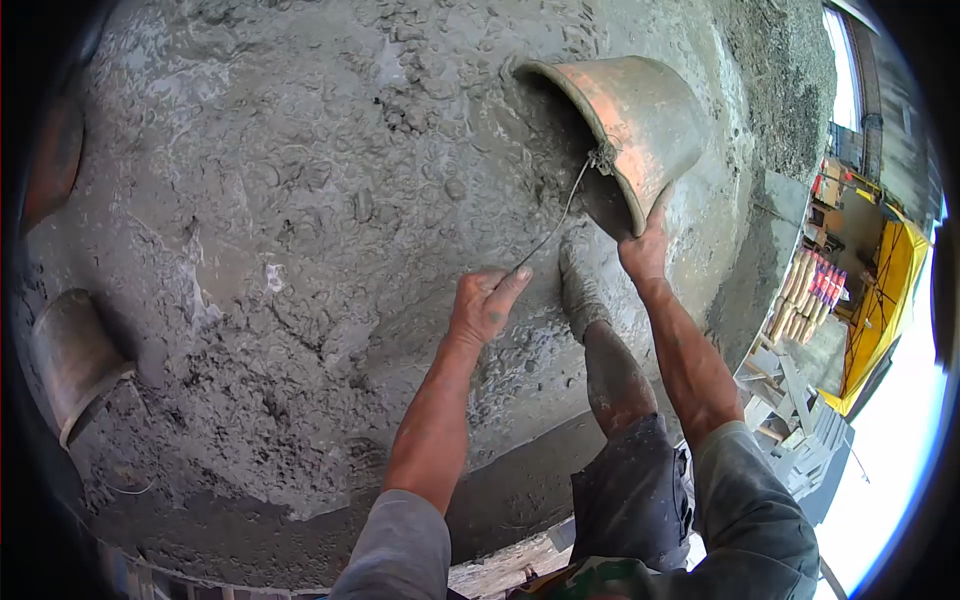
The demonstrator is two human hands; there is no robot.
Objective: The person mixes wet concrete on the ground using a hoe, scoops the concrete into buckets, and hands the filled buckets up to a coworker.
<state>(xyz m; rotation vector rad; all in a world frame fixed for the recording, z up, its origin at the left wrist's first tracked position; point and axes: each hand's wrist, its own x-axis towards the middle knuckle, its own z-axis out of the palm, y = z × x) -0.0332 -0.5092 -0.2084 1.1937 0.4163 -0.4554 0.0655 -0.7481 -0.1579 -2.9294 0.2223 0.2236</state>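
Observation:
A mud-coated orange bucket [645, 115] lies tipped on its side over wet grey concrete, with its mouth turned left. Its thin wire handle [565, 215] is tied to the rim and runs down to my left hand [487, 303], whose fingers are closed around its end. My right hand [647, 248] grips the bucket's near side by the rim; some of its fingers are hidden behind the wall. Inside the bucket's mouth it is dark, with wet mix at the opening. My mud-covered leg [610, 375] stands in the concrete between my arms.
Wet concrete [300, 200] spreads across most of the ground. Another bucket [80, 355] lies tipped at the left, and part of an orange one [55, 165] shows above it. Gravel [790, 90] is heaped at upper right. Stacked bags [808, 290], wood scraps [795, 395] and a yellow tarp [880, 310] stand beyond.

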